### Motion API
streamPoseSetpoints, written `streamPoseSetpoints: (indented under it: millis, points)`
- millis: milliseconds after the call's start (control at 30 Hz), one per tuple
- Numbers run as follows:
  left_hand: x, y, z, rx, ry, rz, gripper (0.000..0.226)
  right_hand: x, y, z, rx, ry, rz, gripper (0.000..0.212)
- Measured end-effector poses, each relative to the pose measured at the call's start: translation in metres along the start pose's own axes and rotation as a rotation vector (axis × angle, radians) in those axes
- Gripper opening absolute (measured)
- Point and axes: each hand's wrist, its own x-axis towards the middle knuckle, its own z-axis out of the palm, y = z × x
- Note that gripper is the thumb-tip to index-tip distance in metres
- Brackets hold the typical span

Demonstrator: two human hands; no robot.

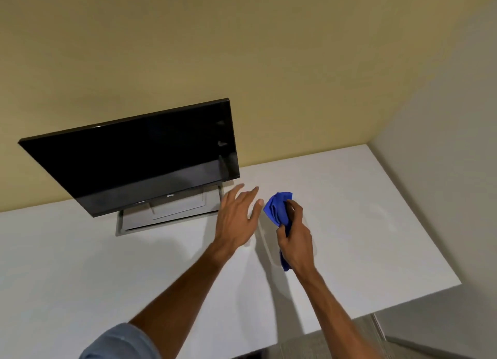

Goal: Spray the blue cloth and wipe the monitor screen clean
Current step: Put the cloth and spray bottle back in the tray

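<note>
Monitor (134,162) stands on the white desk (349,210), toward its rear left, close to the yellowish wall (242,49). Its screen is dark and unlit, tilted in the wide-angle view, with a small logo centred on the lower bezel. A flat grey rectangular stand base (166,213) rests on the desk below the panel.

Blue cloth (278,208) is bunched up and held in the right hand (294,237), to the right of the monitor's lower right corner and well clear of the screen. Right hand fingers and thumb are closed around the cloth: one crumpled end projects above the fist toward the wall, and a shorter end hangs out below it near the wrist. Whether the cloth touches the desk surface cannot be told.

Left hand (238,216) is empty, with fingers spread apart and extended, palm facing down. It sits above the desk between the stand base and the cloth, its fingertips near the monitor's lower right corner without touching it. A gap separates the left hand from the cloth.

Both forearms are bare; a blue-grey sleeve (118,342) shows at the lower left edge. A paler grey wall (443,157) adjoins the desk on the right.
</note>
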Motion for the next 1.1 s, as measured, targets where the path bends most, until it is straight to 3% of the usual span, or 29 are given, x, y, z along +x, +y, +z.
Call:
streamPoseSetpoints:
  millis: [133, 267, 433, 667, 733, 833, 900, 967, 1033, 1100]
  points:
    - [0.029, 0.016, 0.042, 0.053, -0.239, -0.127, 0.056, 0.012, 0.029, 0.012, 0.033, -0.072, 0.012, 0.057]
    - [0.054, 0.015, 0.063, 0.089, -0.342, -0.188, 0.039, 0.021, 0.053, 0.026, -0.014, -0.175, 0.063, 0.063]
    - [0.073, 0.008, 0.078, 0.222, -0.473, -0.128, 0.034, 0.027, 0.078, 0.032, -0.111, -0.229, -0.001, 0.057]
    - [0.087, 0.01, 0.081, 0.313, -0.543, -0.075, 0.034, 0.034, 0.09, 0.046, -0.284, -0.411, -0.001, 0.069]
    - [0.085, 0.011, 0.083, 0.343, -0.497, -0.043, 0.029, 0.036, 0.088, 0.049, -0.339, -0.463, -0.002, 0.069]
    - [0.082, 0.01, 0.09, 0.363, -0.445, 0.087, 0.022, 0.035, 0.084, 0.046, -0.366, -0.412, -0.052, 0.058]
    - [0.08, 0.008, 0.096, 0.375, -0.534, 0.24, 0.029, 0.032, 0.088, 0.04, -0.405, -0.315, -0.109, 0.043]
    - [0.077, 0.003, 0.103, 0.444, -0.656, 0.366, 0.035, 0.027, 0.094, 0.034, -0.445, -0.242, -0.034, 0.024]
    - [0.073, 0.0, 0.11, 0.577, -0.684, 0.427, 0.037, 0.023, 0.097, 0.031, -0.497, -0.354, 0.005, 0.018]
    - [0.07, -0.004, 0.114, 0.647, -0.63, 0.407, 0.041, 0.02, 0.102, 0.03, -0.638, -0.547, -0.062, 0.027]
